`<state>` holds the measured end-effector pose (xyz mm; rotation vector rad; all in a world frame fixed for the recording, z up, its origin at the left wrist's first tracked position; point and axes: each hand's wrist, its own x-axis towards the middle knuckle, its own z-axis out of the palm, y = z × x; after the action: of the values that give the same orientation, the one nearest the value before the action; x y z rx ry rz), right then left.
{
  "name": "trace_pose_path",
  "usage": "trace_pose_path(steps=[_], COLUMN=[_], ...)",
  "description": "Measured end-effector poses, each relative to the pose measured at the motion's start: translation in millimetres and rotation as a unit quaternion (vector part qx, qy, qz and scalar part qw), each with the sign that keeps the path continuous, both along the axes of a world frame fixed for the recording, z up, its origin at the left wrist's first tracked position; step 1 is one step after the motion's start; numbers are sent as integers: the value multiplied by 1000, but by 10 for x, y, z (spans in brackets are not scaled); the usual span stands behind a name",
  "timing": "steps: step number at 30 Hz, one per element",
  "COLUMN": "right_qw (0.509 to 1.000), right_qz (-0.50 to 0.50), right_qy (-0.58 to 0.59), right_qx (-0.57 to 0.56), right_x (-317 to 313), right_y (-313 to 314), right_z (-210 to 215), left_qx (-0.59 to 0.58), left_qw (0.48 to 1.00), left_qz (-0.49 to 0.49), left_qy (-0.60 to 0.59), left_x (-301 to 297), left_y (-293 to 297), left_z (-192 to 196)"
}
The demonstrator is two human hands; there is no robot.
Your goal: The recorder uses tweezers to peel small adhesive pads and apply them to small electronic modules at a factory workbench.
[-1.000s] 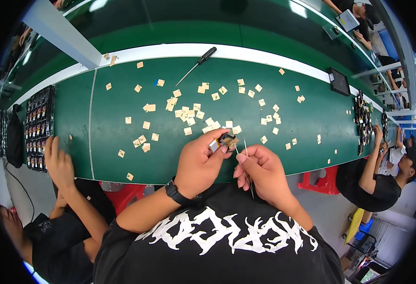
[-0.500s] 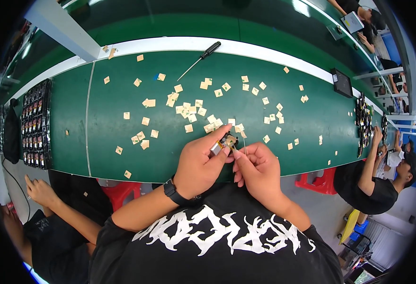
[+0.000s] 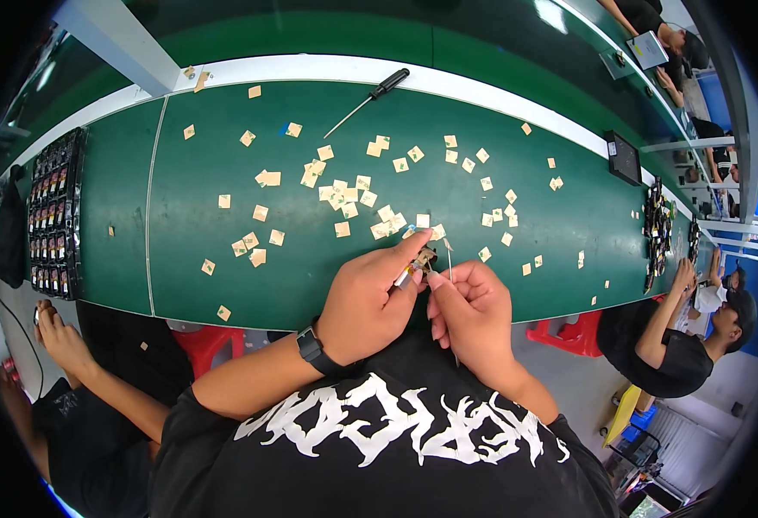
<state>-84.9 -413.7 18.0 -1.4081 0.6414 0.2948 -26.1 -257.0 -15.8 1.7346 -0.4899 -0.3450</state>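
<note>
My left hand (image 3: 363, 298), a dark watch on its wrist, is closed around a small electronic assembly (image 3: 428, 258) with dark and silvery parts, just over the near edge of the table. Its index finger stretches along the far side of the part. Pinched in my right hand (image 3: 472, 311) is a thin metal stick-like tool (image 3: 450, 259), pointing away from me beside the assembly. The tool's exact kind is hard to make out. Just beyond my fingers lie small beige squares (image 3: 385, 212) with green marks, some overlapping.
A black-handled screwdriver (image 3: 387, 84) lies at the table's far rim. Black trays of parts (image 3: 55, 216) stand at the left, a black box (image 3: 623, 158) and dark parts (image 3: 657, 229) at the right. Co-workers sit on both sides, a person's hand (image 3: 59, 337) near on the left.
The assembly has turned slightly in my left hand. The thin tool now stands out more clearly above my right fingers. The whole view has shifted a little.
</note>
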Motion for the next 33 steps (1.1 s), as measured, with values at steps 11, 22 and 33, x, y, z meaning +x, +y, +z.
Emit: trace_pose_path(steps=[11,22,33], right_qw=[998,1000,967], right_qz=[27,8,86], right_qy=[59,-1,-148], right_qx=[7,-25,-189], right_x=[35,-26,-134], right_y=[-54,24,-67], right_z=[74,-41,-252], left_qx=[-56,-20,-120], left_qw=[998,1000,964], left_qz=[30,2,-1], left_qy=[-25,22,238], left_x=[-53,-1,9], left_y=[-32,14,54], left_z=[-96,-67,-31])
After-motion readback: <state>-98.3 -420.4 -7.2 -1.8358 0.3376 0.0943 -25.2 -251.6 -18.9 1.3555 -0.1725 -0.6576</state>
